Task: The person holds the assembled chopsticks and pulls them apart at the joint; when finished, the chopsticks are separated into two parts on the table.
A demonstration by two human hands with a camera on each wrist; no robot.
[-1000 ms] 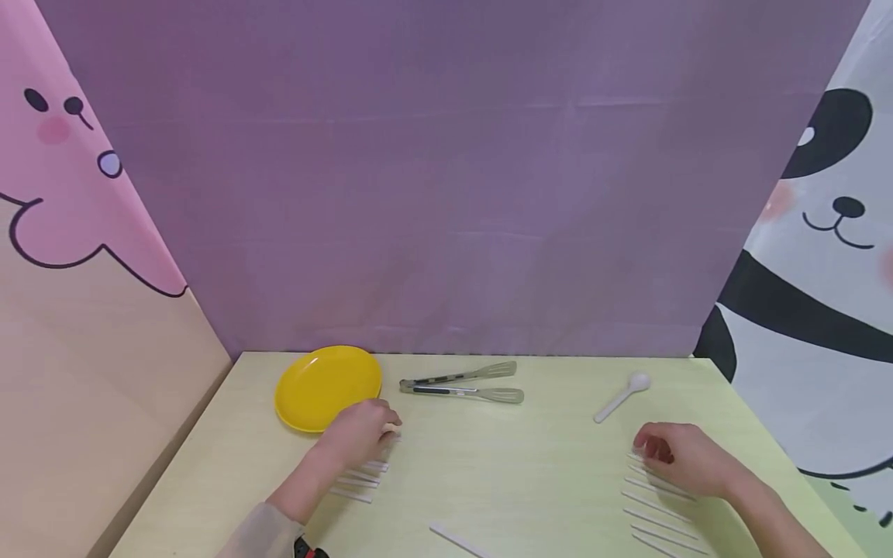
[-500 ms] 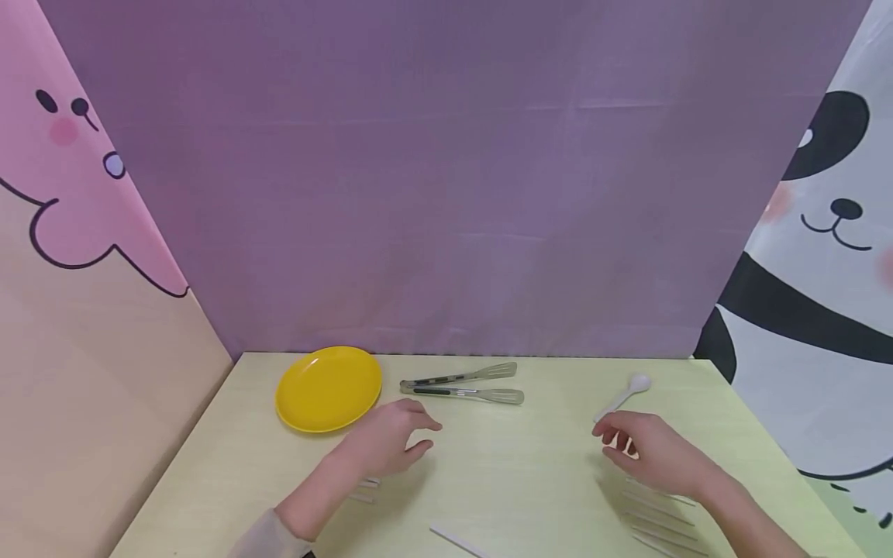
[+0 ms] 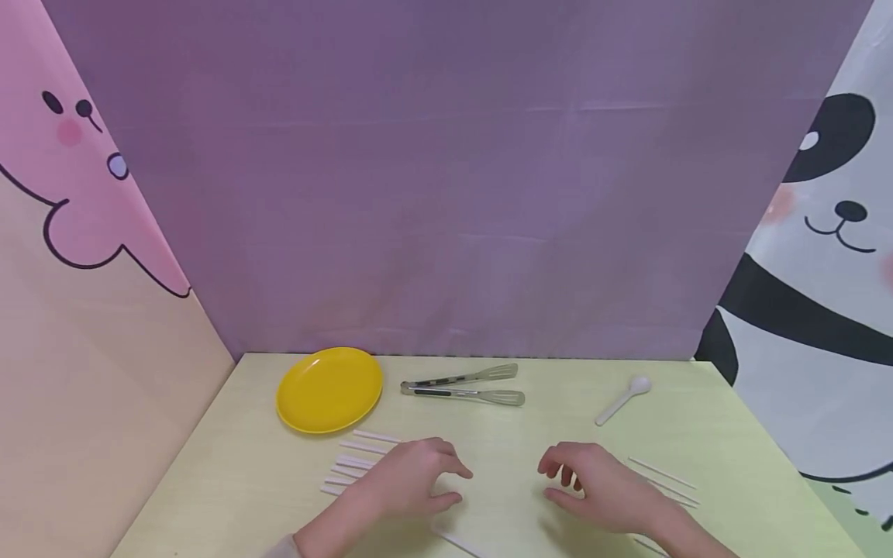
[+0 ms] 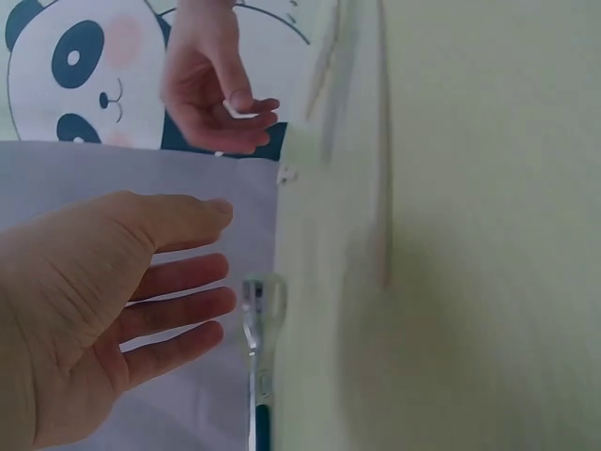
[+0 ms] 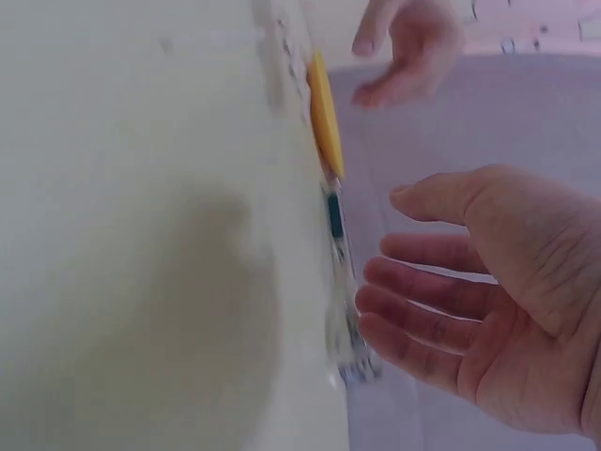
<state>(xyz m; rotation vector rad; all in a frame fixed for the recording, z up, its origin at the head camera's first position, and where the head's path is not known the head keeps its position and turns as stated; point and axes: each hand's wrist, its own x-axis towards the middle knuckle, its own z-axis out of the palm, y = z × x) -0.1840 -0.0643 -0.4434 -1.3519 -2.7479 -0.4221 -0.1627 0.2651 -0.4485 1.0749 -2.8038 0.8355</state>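
My left hand [image 3: 415, 482] hovers over the table with fingers loosely extended and thumb apart, holding nothing. Behind it lie several thin white sticks [image 3: 377, 436] in a row, partly hidden by the hand and forearm. My right hand [image 3: 601, 487] faces it across a gap, fingers relaxed and slightly bent, also holding nothing. Under and beside that forearm is another row of several thin white sticks [image 3: 662, 473], partly covered. A single white stick [image 3: 458, 543] lies between the rows near the front. Both palms look bare in the wrist views, where the left hand [image 4: 122, 291] and right hand [image 5: 498, 301] appear close.
A yellow plate [image 3: 330, 390] sits at the back left. Metal tongs [image 3: 460, 393] with slotted ends lie spread beside it at the back middle. A white spoon [image 3: 623, 400] lies at the back right. A purple curtain [image 3: 453, 194] stands behind the table.
Both hands have moved inward from the two rows of sticks, toward each other and nearer the front. More of the left row now shows. Plate, tongs and spoon stay put.
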